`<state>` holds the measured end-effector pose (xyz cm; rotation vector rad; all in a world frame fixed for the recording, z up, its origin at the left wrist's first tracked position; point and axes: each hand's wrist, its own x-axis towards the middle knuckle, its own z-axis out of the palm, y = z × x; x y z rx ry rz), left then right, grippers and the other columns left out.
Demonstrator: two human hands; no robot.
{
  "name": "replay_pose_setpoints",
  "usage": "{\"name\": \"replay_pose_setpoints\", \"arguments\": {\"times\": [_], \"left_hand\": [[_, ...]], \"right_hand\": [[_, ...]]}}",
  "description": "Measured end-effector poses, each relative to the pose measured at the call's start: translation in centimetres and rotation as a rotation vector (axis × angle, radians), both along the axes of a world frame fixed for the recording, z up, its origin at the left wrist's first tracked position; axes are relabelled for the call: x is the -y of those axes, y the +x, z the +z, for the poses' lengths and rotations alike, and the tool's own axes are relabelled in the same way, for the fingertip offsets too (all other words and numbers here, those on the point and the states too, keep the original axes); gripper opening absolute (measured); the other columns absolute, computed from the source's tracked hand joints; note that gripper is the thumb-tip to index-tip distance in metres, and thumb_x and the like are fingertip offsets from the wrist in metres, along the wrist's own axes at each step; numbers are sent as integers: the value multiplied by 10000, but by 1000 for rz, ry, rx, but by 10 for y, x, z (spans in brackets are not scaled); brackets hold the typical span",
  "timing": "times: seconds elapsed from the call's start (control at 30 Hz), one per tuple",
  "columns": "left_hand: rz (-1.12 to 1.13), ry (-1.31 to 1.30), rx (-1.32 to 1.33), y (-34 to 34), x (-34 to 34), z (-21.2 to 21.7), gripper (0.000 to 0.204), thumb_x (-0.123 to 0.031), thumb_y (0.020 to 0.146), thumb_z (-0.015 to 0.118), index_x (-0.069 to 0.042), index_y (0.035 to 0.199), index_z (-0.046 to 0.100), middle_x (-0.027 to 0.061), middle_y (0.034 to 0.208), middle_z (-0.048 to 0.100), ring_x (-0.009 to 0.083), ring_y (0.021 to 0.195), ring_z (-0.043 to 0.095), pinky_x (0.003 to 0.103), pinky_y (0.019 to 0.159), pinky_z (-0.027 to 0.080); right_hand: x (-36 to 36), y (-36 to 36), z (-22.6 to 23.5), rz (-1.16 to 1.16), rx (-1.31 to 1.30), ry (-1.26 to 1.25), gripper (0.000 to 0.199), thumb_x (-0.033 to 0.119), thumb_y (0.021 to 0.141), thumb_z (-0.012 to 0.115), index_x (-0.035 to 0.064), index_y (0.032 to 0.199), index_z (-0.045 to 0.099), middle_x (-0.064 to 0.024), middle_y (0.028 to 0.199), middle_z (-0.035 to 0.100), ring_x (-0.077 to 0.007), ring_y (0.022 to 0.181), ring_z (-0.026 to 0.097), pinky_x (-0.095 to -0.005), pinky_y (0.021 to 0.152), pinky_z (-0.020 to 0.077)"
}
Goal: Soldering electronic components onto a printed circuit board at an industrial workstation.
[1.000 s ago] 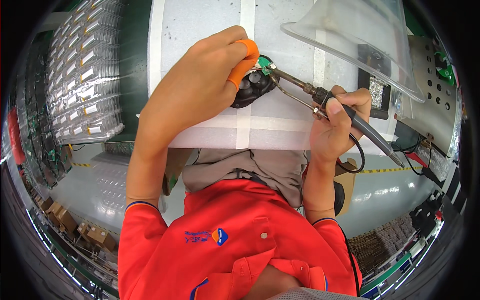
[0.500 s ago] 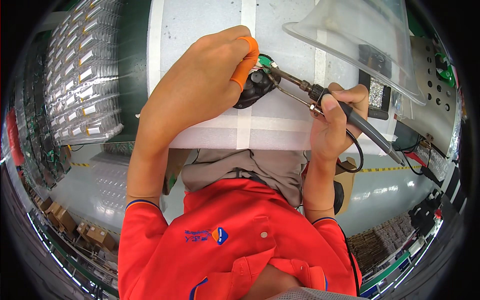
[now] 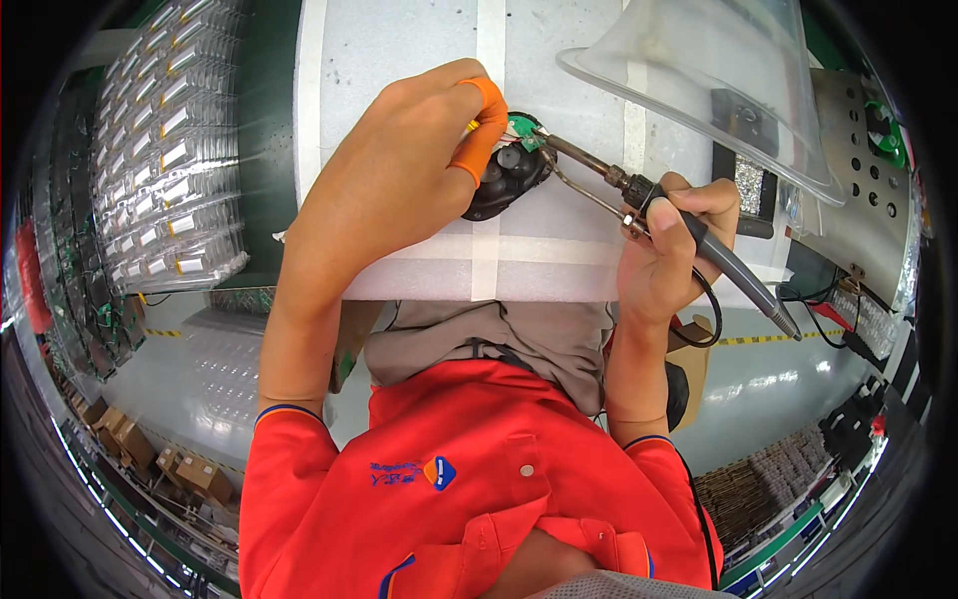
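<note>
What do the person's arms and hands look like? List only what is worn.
Both forearms are bare. Short red sleeves end above the elbows, each cuff edged with a dark blue band. The left hand wears an orange finger cot on one finger; the right hand wears nothing.

The person's left hand hides much of the small black rounded plastic part. Where the soldering iron's metal tip meets the tiny green circuit board is too small to tell. The clear plastic funnel-shaped hood is cut off by the top edge.
</note>
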<state>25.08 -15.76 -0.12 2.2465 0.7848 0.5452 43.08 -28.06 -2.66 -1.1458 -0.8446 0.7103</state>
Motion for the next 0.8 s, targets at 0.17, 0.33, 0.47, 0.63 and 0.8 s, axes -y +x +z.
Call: {"name": "replay_pose_setpoints", "arguments": {"times": [0.17, 0.33, 0.47, 0.63, 0.8], "left_hand": [[134, -154, -32, -8, -2, -7, 55, 18, 830, 633, 21, 874, 600, 75, 932, 645, 151, 711, 574, 259, 673, 473], [233, -281, 241, -12, -5, -6, 52, -10, 868, 613, 30, 881, 583, 82, 907, 650, 129, 752, 583, 254, 707, 494], [339, -341, 45, -3, -32, 14, 54, -6, 807, 576, 31, 845, 576, 120, 781, 640, 178, 629, 579, 279, 607, 476], [395, -315, -30, 8, -116, 29, 149, -119, 876, 566, 29, 886, 584, 84, 814, 592, 155, 698, 612, 282, 645, 495], [783, -244, 473, 42, -202, 14, 315, -179, 919, 512, 89, 1080, 548, 218, 1288, 497, 309, 1014, 623, 342, 884, 457]], "right_hand": [[-2, 1, -2, -94, 18, 14, 165, 55, 809, 544, 62, 893, 402, -39, 638, 386, -100, 498, 375, -212, 464, 329], [-7, 5, -5, -202, 73, 166, 177, 94, 817, 547, 74, 911, 399, -27, 656, 365, -96, 534, 386, -209, 439, 295], [0, 13, -9, -264, 56, 179, 180, 109, 824, 551, 95, 921, 401, -29, 712, 369, -87, 537, 372, -198, 431, 274], [12, 19, -2, -391, 48, 219, 145, 72, 844, 542, 70, 905, 411, -38, 730, 411, -70, 523, 344, -208, 429, 271], [25, 29, -5, -442, 0, 193, 142, 60, 839, 544, 69, 889, 411, -32, 743, 427, -65, 527, 347, -212, 431, 286]]}}
